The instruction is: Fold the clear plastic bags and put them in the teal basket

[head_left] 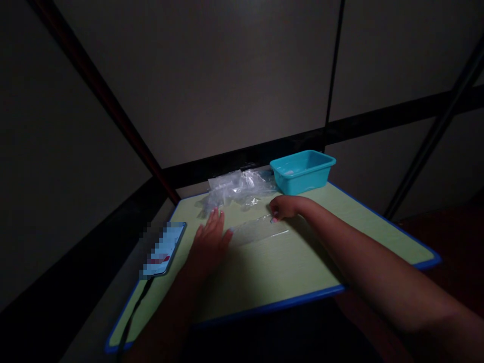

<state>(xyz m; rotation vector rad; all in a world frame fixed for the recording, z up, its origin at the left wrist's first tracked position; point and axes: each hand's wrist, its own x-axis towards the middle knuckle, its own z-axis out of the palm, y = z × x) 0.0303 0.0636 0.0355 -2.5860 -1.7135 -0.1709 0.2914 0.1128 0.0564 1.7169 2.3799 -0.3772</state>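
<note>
A clear, flat plastic bag [253, 232] lies on the yellow-green table [272, 277] between my hands. My left hand [210, 239] rests with its fingers spread by the bag's left end, its thumb at the edge. At the bag's upper right corner, my right hand [283, 207] is closed, its fingertips pinched on the plastic. Behind them lies a crumpled heap of clear plastic bags [238, 189]. To the right of the heap stands a turquoise basket [304, 179]; a small pale thing shows inside it.
A phone [166, 249] with a lit screen lies at the table's left edge, a dark strap [134, 312] running from it toward the front. Dark wall panels [242, 75] rise behind the table, whose rim is blue.
</note>
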